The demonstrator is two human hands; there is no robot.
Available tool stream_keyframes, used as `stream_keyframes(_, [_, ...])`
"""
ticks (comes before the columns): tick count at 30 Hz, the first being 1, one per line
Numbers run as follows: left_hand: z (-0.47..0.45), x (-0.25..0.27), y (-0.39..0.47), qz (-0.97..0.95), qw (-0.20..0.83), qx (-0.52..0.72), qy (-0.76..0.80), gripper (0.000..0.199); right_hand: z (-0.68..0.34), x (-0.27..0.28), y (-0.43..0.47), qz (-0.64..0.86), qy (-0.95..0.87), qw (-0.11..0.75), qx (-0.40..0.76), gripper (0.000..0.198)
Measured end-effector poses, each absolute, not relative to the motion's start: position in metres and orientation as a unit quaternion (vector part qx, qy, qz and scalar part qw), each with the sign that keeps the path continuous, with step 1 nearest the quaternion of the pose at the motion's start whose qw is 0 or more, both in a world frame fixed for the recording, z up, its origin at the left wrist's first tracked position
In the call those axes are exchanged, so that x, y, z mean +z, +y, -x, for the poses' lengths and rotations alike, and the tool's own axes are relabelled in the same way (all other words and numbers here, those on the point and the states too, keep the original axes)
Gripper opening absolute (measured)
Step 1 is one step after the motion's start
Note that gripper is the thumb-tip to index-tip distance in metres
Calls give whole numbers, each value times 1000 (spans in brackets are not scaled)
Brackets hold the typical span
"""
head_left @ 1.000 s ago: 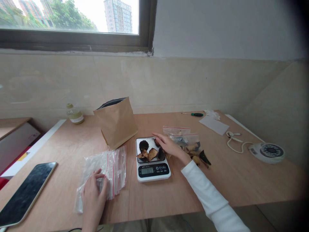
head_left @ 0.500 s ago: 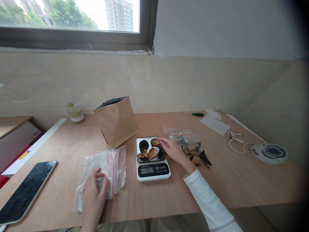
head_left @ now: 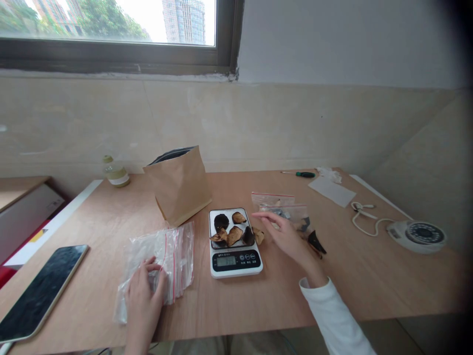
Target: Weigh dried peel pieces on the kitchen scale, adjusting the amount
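A white kitchen scale (head_left: pixel 236 271) stands in the middle of the table, its display lit but unreadable. Several dried slices (head_left: pixel 234 235), some brown and some black, lie on its metal plate. One brown slice (head_left: pixel 257 235) is at the plate's right edge; I cannot tell whether it rests on the scale. My right hand (head_left: pixel 290 239) hovers just right of the scale, fingers stretched out, with nothing seen in them. My left hand (head_left: pixel 145 286) lies with loosely spread fingers on a stack of clear zip bags (head_left: pixel 179 256). Filled zip bags (head_left: pixel 271 199) are partly hidden behind my right hand.
A brown paper pouch (head_left: pixel 179 185) stands open behind the scale. Dark dried pieces (head_left: pixel 316 242) lie right of my hand. Around the edges are a phone (head_left: pixel 44 291), a bottle (head_left: pixel 116 172), a screwdriver (head_left: pixel 305 174), white paper (head_left: pixel 332 191) and a corded white device (head_left: pixel 417 236).
My right hand has left the slice at the plate's upper right and moved right, off the scale. That slice stays on the plate. My left hand has not moved.
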State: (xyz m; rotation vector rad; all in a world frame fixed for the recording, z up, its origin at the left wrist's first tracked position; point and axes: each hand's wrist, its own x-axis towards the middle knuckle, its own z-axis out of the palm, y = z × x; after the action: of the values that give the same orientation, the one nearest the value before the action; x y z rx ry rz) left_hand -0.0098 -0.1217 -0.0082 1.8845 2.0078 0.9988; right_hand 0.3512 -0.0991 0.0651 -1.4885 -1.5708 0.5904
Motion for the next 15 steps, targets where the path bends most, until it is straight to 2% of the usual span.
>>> stream_keyframes(9, [10,-7,-121,-640,102,336,684,36,-399,35,-130,663,-570,448,187,33])
stream_keyframes(15, [9,-7,-121,-640,104,330,686,37,-428,12,-144,696,-563,425,132,32])
